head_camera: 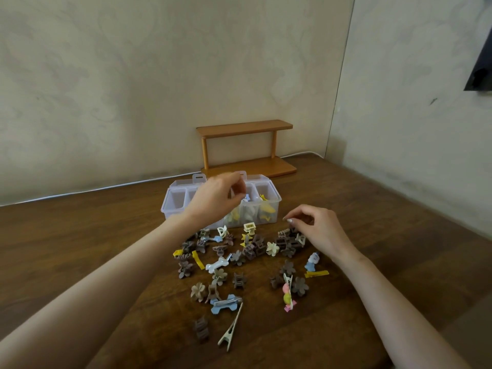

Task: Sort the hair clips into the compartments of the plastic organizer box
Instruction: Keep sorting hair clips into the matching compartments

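Box point(170, 201): clear plastic, long axis left to right, at the far edge of the heap; yellow and pale pieces in its right-hand compartments

Left hand point(215, 198): over the box's middle, fingers curled together; a small blue piece shows at the fingertips, but whether it is held or lies inside cannot be told

Clips point(221, 265): loose on the worktop point(80, 249), between box and person

Brown cluster point(286, 242): just below the fingertips of the right hand point(319, 231), the nearer one for it; fingers curled, and whether they hold anything cannot be told

dim, soft even light | faint shadows | wide-angle bend at edges | slight blur overall
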Demonstrator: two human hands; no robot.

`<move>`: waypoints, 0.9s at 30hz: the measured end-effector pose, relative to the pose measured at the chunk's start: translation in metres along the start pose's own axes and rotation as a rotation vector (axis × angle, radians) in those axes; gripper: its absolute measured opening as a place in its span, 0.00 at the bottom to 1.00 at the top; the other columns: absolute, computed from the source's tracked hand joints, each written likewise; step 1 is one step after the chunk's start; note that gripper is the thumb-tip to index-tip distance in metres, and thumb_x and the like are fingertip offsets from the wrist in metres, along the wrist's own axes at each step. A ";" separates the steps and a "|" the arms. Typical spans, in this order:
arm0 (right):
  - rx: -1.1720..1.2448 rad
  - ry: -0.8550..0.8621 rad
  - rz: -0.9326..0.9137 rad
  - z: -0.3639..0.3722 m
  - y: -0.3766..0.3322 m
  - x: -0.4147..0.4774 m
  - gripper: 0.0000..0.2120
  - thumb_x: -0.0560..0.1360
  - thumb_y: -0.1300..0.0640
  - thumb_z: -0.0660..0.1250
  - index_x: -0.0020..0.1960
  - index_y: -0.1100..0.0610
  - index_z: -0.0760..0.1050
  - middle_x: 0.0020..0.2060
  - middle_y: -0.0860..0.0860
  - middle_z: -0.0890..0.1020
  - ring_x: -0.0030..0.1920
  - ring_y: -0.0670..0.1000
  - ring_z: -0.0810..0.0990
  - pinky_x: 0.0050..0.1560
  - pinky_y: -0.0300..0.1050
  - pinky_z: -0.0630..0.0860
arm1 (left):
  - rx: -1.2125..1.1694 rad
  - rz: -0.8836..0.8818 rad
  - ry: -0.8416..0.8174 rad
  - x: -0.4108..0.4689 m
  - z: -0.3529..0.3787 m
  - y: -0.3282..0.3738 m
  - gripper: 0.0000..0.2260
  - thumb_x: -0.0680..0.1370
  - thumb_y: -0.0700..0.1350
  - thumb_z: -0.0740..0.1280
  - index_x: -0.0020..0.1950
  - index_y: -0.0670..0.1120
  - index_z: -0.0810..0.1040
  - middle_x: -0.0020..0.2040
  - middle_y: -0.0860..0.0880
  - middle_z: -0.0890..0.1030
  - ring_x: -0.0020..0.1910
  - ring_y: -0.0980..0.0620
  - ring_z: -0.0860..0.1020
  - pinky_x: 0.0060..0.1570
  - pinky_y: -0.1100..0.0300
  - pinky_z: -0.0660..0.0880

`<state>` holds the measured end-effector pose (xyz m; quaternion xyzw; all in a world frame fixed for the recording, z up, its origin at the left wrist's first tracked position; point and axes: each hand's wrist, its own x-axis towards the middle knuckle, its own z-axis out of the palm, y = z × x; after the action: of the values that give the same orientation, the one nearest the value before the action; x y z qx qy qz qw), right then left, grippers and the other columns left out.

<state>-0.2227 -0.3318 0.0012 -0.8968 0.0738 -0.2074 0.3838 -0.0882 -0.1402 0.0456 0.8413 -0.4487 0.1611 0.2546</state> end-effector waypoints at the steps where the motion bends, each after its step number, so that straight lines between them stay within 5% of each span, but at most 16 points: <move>1: -0.002 0.002 0.002 0.000 0.000 0.000 0.05 0.76 0.58 0.67 0.49 0.51 0.80 0.42 0.43 0.81 0.44 0.40 0.78 0.39 0.31 0.72 | -0.007 0.032 -0.054 -0.008 0.001 0.004 0.03 0.76 0.43 0.65 0.49 0.46 0.75 0.43 0.53 0.77 0.41 0.54 0.75 0.39 0.65 0.71; 4: 0.005 0.005 -0.003 0.001 0.000 0.000 0.05 0.76 0.58 0.67 0.48 0.51 0.81 0.41 0.43 0.81 0.43 0.40 0.78 0.39 0.31 0.72 | 0.065 0.081 -0.237 -0.029 0.010 0.008 0.06 0.77 0.46 0.65 0.53 0.48 0.75 0.48 0.54 0.78 0.42 0.58 0.74 0.40 0.70 0.69; 9: 0.020 0.000 0.005 0.001 0.001 0.000 0.05 0.76 0.58 0.67 0.48 0.51 0.81 0.41 0.43 0.81 0.44 0.41 0.79 0.40 0.32 0.71 | 0.158 0.089 -0.438 -0.038 0.023 0.005 0.14 0.76 0.47 0.66 0.61 0.52 0.73 0.58 0.54 0.74 0.57 0.56 0.72 0.51 0.61 0.73; 13: 0.013 -0.008 0.008 0.000 0.001 0.000 0.05 0.76 0.58 0.66 0.48 0.51 0.81 0.42 0.43 0.81 0.44 0.41 0.78 0.40 0.32 0.70 | 0.201 0.082 -0.471 -0.035 0.025 0.006 0.14 0.76 0.47 0.65 0.61 0.52 0.73 0.59 0.52 0.73 0.58 0.54 0.71 0.52 0.56 0.75; 22: -0.004 -0.006 -0.001 0.000 0.000 -0.001 0.05 0.76 0.58 0.66 0.49 0.51 0.80 0.43 0.43 0.81 0.45 0.40 0.77 0.40 0.31 0.70 | 0.167 0.021 -0.290 -0.032 0.016 0.008 0.10 0.78 0.49 0.63 0.56 0.48 0.75 0.51 0.50 0.80 0.49 0.53 0.77 0.48 0.60 0.76; 27: -0.005 -0.012 0.010 -0.001 0.000 -0.001 0.05 0.76 0.58 0.66 0.49 0.50 0.80 0.43 0.44 0.81 0.44 0.40 0.79 0.40 0.32 0.72 | -0.010 0.035 0.054 -0.015 -0.003 0.009 0.05 0.75 0.47 0.67 0.48 0.46 0.76 0.41 0.54 0.76 0.41 0.54 0.74 0.41 0.54 0.75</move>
<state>-0.2236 -0.3323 0.0015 -0.8985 0.0765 -0.2002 0.3831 -0.1044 -0.1327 0.0431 0.8274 -0.4571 0.1861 0.2679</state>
